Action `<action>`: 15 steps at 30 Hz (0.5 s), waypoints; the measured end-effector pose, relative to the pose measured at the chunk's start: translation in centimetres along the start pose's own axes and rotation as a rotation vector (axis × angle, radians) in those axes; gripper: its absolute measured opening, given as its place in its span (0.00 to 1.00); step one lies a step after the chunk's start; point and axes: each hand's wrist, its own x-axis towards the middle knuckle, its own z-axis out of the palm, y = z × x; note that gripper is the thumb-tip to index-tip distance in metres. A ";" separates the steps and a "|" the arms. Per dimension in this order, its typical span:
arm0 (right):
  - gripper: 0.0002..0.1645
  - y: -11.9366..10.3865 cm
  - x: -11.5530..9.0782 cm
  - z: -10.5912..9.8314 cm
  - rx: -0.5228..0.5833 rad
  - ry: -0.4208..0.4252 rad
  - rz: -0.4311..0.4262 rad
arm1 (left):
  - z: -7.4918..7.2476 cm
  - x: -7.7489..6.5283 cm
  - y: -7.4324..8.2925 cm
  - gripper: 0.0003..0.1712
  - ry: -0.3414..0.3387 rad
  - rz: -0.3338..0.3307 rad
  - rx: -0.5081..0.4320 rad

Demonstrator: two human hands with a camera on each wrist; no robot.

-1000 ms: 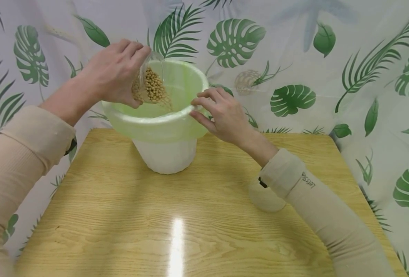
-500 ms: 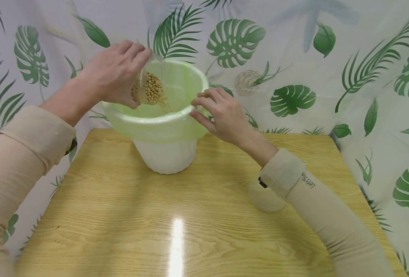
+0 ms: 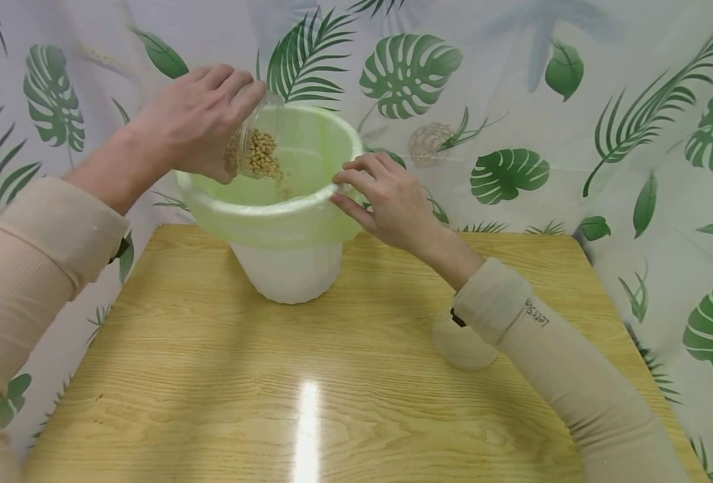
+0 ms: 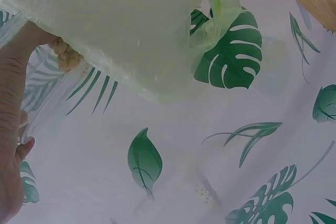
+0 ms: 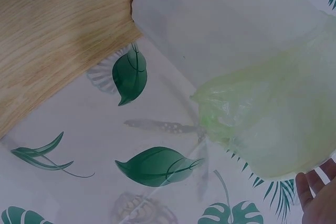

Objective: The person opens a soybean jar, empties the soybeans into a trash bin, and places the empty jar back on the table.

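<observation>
My left hand point(image 3: 205, 124) grips a clear jar point(image 3: 279, 117), tipped on its side over the left part of a white trash can point(image 3: 290, 272). Tan soybeans point(image 3: 262, 153) spill from the jar's mouth into the light green bag point(image 3: 284, 225) that lines the can and folds down over its rim. In the left wrist view, fingers curl around the jar beside a clump of soybeans point(image 4: 68, 57). At the can's right rim, my right hand point(image 3: 386, 198) holds the bagged edge between thumb and fingers; the right wrist view shows fingertips point(image 5: 303, 184) right at that edge.
A round, clear lid-like disc point(image 3: 466, 343) lies on the wooden table point(image 3: 223, 376), partly beneath the right forearm. Behind the table hangs a white cloth point(image 3: 622, 134) printed with green leaves. The can stands near the table's back edge.
The jar has shifted slightly left with my left hand, and fewer soybeans show inside it. Soybeans keep falling into the bag. My right hand stays at the rim.
</observation>
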 end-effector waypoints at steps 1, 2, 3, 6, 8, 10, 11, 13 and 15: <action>0.15 0.0 0.0 0.0 0.001 0.000 0.001 | -0.1 0.0 0.0 0.68 0.000 0.002 0.003; 0.15 0.0 0.0 0.0 0.002 0.000 0.000 | -0.1 0.1 0.0 0.68 0.000 0.005 0.003; 0.15 0.0 0.0 0.0 0.003 0.000 0.001 | -0.2 0.1 0.0 0.68 -0.002 0.008 0.005; 0.15 0.0 0.0 0.0 0.004 0.001 -0.001 | -0.4 0.2 0.0 0.66 0.000 0.023 0.020; 0.15 0.0 0.0 0.0 0.005 0.002 -0.003 | -0.5 0.2 0.0 0.67 0.001 0.031 0.034; 0.15 0.0 0.0 0.0 0.004 0.002 -0.003 | -0.6 0.3 0.0 0.68 -0.004 0.037 0.054; 0.15 0.0 0.0 0.0 0.004 0.001 -0.004 | -0.7 0.3 0.0 0.70 -0.006 0.042 0.067; 0.15 0.0 0.0 -0.1 0.002 0.000 -0.003 | -0.7 0.2 0.0 0.71 -0.002 0.052 0.090; 0.15 0.0 0.0 -0.1 0.000 -0.003 -0.001 | -0.8 0.2 0.0 0.73 0.005 0.063 0.107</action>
